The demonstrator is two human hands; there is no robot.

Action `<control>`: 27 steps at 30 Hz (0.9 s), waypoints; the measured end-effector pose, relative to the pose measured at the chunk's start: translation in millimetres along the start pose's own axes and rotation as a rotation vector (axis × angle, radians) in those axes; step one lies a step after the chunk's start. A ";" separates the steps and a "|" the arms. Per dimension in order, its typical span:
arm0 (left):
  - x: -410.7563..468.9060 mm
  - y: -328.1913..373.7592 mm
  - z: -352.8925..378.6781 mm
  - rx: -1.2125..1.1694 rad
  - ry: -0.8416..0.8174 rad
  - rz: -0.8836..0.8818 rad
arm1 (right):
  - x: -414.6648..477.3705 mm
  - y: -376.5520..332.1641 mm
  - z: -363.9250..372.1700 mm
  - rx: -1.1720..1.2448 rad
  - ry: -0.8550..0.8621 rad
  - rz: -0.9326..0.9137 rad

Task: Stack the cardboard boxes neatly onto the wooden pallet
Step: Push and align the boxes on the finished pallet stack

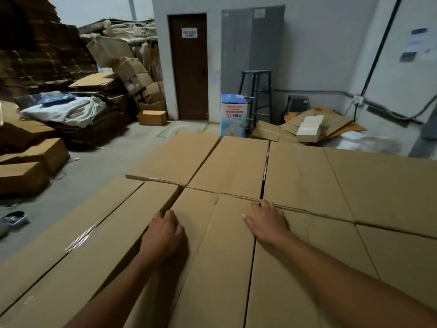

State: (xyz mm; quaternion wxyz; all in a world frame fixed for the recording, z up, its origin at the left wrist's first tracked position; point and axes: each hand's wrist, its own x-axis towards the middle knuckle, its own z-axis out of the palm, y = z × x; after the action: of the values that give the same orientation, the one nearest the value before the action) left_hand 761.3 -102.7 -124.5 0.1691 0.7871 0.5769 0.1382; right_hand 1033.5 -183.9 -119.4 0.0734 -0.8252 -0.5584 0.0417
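Top layer of cardboard boxes (236, 166) is laid edge to edge, a flat tier filling the foreground; narrow gaps remain between some. Wooden pallet is hidden beneath, not visible. Both hands are on the near box (227, 256): left hand (163, 235) sits at its left edge with fingers bent, though whether they hook into the gap I cannot tell; right hand (266, 221) lies spread flat, fingertips at the far edge. Judged late stage, squaring this box into line. Loose boxes (40, 157) on the floor at left may still need stacking. All boxes closed, some taped; contents unseen. A printed box (233, 114) stands shut beside the stool (256, 91).
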 end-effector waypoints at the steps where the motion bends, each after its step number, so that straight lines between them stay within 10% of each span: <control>1: 4.9 1.3 0.9 -0.015 0.005 -0.002 | 5.0 1.7 0.8 -0.008 0.031 0.007; 27: -8.1 -1.1 13.0 0.074 0.143 0.035 | 13.7 6.9 12.7 -0.004 0.179 0.030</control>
State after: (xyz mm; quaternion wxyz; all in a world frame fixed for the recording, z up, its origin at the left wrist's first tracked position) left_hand 763.4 -111.5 -136.9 0.0959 0.7910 0.5782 0.1757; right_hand 1043.0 -172.7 -132.9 0.1210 -0.8340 -0.5374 -0.0323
